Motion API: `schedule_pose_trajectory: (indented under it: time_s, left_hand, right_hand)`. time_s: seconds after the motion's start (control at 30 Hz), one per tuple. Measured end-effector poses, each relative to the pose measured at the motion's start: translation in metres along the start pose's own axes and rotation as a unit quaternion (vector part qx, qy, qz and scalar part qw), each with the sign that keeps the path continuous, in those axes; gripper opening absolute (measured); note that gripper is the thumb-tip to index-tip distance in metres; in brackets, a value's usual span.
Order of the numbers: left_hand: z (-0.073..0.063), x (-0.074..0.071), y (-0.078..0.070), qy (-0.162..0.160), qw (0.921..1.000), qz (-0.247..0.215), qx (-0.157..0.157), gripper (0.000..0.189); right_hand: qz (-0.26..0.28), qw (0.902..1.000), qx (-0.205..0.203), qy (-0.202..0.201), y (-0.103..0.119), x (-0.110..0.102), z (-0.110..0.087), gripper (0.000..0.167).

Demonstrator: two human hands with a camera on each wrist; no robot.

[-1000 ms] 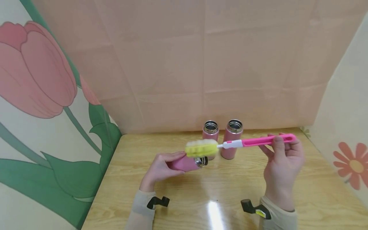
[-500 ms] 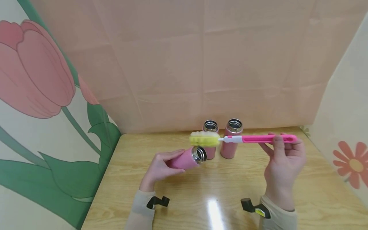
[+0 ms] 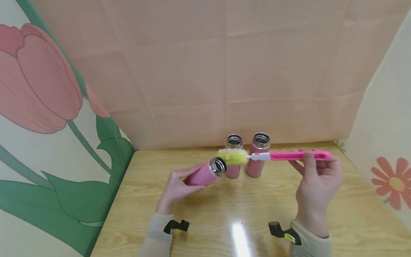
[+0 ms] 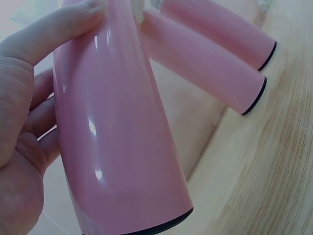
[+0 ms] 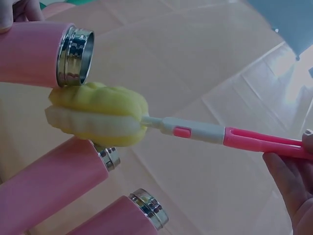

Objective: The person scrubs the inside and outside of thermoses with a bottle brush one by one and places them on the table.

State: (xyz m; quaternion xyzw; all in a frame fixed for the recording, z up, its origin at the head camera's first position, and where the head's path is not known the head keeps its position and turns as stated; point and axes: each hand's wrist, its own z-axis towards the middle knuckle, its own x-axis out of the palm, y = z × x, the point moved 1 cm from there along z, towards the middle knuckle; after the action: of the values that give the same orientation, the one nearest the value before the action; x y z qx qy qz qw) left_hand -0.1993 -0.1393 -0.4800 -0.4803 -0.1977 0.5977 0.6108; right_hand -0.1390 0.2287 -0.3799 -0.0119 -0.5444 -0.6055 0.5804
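My left hand (image 3: 178, 185) grips a pink thermos bottle (image 3: 203, 174), tilted with its open steel mouth up and to the right. In the left wrist view the thumb and fingers wrap the bottle (image 4: 117, 127) above its black base. My right hand (image 3: 316, 182) pinches the pink handle of a bottle brush (image 3: 285, 155) held level above the table. Its yellow and white sponge head (image 3: 234, 157) is just beyond the held bottle's mouth, outside it. The right wrist view shows the sponge (image 5: 98, 115) close beside the steel rim; whether they touch I cannot tell.
Two more pink bottles stand upright and uncapped near the back of the wooden table (image 3: 154, 164): one bottle (image 3: 233, 171) partly behind the sponge, another bottle (image 3: 255, 168) to its right. A pink cloth backdrop (image 3: 179, 82) rises behind the table.
The held bottle's mouth has turned upward and slightly left, toward me. The brush head has risen and shifted a little right, from in front of the bottle to beyond its mouth.
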Motion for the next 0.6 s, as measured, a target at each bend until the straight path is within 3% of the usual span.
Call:
schedule_pose_trajectory:
  time_s: [0.6]
  left_hand:
    - [0.0012,-0.0002,0.0023,-0.034,0.9993,0.015,0.008,0.067]
  right_hand:
    - [-0.013,0.9989,-0.009,0.045,0.0036,-0.0012,-0.0029,0.023]
